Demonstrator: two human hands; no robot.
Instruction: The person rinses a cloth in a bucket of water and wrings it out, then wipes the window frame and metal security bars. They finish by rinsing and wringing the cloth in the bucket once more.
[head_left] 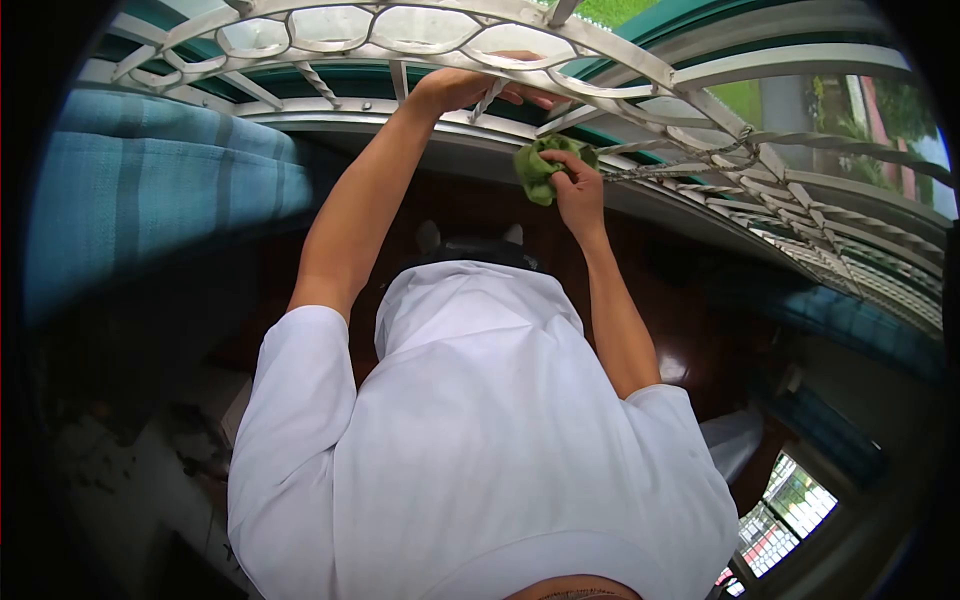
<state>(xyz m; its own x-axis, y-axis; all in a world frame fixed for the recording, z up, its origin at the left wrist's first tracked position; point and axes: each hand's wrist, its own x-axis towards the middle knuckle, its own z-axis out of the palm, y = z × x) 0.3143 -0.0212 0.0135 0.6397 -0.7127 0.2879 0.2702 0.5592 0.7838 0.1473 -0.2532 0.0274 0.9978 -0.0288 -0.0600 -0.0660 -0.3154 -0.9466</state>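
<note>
My right hand (577, 185) is closed on a crumpled green cloth (538, 172), fingers and thumb pinching its right side. The cloth is up against the lower bars of a white metal window grille (640, 70). My left hand (475, 88) reaches in among the grille bars, its fingers stretched to the right and partly hidden behind them. A twisted bar (487, 101) crosses in front of that palm. No object shows in the left hand.
Blue curtains (170, 190) hang at the left. A thin cord (690, 160) is tied to the grille at the right. Green window frames (700, 25) stand beyond the bars. Below are a dark reddish floor (690, 330) and another window (785, 515) at lower right.
</note>
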